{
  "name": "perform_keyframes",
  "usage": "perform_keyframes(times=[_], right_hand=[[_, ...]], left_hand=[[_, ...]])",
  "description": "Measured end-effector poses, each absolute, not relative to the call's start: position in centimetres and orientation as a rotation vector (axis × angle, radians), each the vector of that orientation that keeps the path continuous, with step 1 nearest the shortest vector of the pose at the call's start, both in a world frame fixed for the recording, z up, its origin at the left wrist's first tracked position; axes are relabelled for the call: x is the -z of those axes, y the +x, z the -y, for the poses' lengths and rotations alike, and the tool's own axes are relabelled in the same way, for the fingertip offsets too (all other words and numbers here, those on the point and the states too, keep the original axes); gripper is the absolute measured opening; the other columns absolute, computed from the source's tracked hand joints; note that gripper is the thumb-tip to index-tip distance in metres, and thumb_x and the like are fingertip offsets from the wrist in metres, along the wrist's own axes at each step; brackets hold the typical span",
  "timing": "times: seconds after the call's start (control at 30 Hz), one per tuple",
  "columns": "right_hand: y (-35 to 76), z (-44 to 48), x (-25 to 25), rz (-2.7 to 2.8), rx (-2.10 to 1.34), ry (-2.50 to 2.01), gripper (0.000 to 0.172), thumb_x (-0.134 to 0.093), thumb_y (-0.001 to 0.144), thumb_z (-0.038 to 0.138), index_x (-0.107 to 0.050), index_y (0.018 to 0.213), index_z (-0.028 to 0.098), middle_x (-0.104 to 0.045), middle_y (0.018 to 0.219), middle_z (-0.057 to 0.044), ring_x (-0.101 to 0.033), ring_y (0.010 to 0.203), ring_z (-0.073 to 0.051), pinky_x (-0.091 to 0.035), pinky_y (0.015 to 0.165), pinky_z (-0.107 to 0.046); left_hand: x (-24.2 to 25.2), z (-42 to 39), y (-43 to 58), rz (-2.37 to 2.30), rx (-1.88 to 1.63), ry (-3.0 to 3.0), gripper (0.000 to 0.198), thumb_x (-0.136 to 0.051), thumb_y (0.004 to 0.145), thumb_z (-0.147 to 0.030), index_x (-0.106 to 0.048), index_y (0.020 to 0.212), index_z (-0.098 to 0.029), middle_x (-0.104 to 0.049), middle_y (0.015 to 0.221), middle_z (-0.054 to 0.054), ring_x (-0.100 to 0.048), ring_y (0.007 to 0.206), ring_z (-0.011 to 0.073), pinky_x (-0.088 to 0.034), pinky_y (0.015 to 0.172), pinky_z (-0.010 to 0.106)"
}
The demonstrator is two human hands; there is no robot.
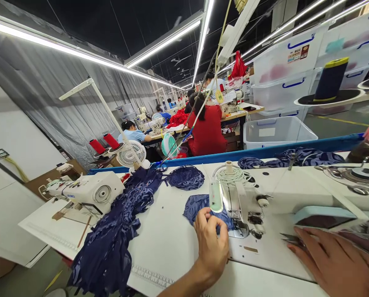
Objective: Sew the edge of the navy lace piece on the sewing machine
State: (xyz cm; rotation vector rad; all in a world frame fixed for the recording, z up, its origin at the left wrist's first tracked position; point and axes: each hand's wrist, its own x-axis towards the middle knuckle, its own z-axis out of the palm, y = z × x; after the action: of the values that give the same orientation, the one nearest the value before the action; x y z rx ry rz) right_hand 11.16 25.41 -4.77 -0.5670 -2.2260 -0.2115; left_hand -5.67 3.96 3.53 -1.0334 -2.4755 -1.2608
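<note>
My left hand (211,241) rests on the white sewing table (168,243) with its fingers curled, pinching a small navy patterned fabric piece (199,206) just left of the sewing machine's presser foot (243,225). My right hand (332,260) lies at the lower right with fingers stretched out flat, fingertips touching a pair of metal scissors (291,239) on the table. A spool of white elastic cord (230,173) sits on the machine head above the needle area.
A long pile of navy fabric (116,235) runs down the table's left side beside a second white machine (88,189). More navy pieces (308,157) lie along the blue rail. A small white fan (131,154), red thread cones, plastic bins and seated workers fill the background.
</note>
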Motion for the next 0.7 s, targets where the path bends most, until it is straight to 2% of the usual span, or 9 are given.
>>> perform_keyframes(times=[0.1, 0.2, 0.47, 0.57, 0.7], right_hand=[[11.0, -24.4, 4.3, 2.225, 0.39, -0.543, 0.036, -0.061, 0.097, 0.034, -0.071, 0.12, 0.009, -0.069, 0.12, -0.017, -0.063, 0.111, -0.036, -0.046, 0.094, -0.046], [11.1, -23.5, 4.2, 2.168, 0.498, -0.484, 0.029, -0.06, 0.098, 0.031, -0.073, 0.116, 0.013, -0.067, 0.127, -0.016, -0.064, 0.114, -0.035, -0.046, 0.098, -0.045], [11.2, -23.4, 3.9, 2.12, 0.456, -0.396, 0.032, -0.052, 0.098, 0.027, -0.066, 0.122, 0.009, -0.066, 0.128, -0.021, -0.066, 0.11, -0.036, -0.046, 0.096, -0.048], [11.2, -23.4, 4.0, 2.111, 0.475, -0.413, 0.032, -0.054, 0.098, 0.028, -0.065, 0.122, 0.012, -0.067, 0.125, -0.019, -0.066, 0.106, -0.034, -0.046, 0.093, -0.046], [11.3, -23.2, 4.0, 2.107, 0.456, -0.422, 0.034, -0.054, 0.098, 0.027, -0.063, 0.125, 0.009, -0.065, 0.126, -0.021, -0.065, 0.107, -0.037, -0.046, 0.093, -0.049]], left_hand=[[-3.4, -5.0, -6.1, 2.495, 1.228, -1.007, 0.023, -0.053, 0.088, -0.001, -0.066, 0.078, -0.018, -0.056, 0.112, 0.011, -0.058, 0.114, 0.0298, -0.049, 0.1, 0.051], [-2.9, -5.5, -5.7, 2.49, 1.238, -1.039, 0.024, -0.054, 0.088, 0.001, -0.065, 0.078, -0.018, -0.055, 0.114, 0.01, -0.056, 0.118, 0.0289, -0.046, 0.102, 0.048], [-1.7, -6.2, -5.3, 2.44, 1.098, -1.05, 0.023, -0.054, 0.089, -0.001, -0.063, 0.083, -0.02, -0.056, 0.118, 0.01, -0.054, 0.121, 0.0291, -0.042, 0.105, 0.05], [-1.5, -6.3, -5.5, 2.409, 1.092, -1.047, 0.022, -0.054, 0.089, 0.0, -0.062, 0.082, -0.02, -0.055, 0.118, 0.009, -0.055, 0.117, 0.0284, -0.042, 0.103, 0.049], [-1.4, -6.3, -5.6, 2.394, 1.112, -1.026, 0.022, -0.055, 0.089, 0.0, -0.062, 0.08, -0.019, -0.055, 0.115, 0.008, -0.056, 0.105, 0.025, -0.043, 0.101, 0.047]])
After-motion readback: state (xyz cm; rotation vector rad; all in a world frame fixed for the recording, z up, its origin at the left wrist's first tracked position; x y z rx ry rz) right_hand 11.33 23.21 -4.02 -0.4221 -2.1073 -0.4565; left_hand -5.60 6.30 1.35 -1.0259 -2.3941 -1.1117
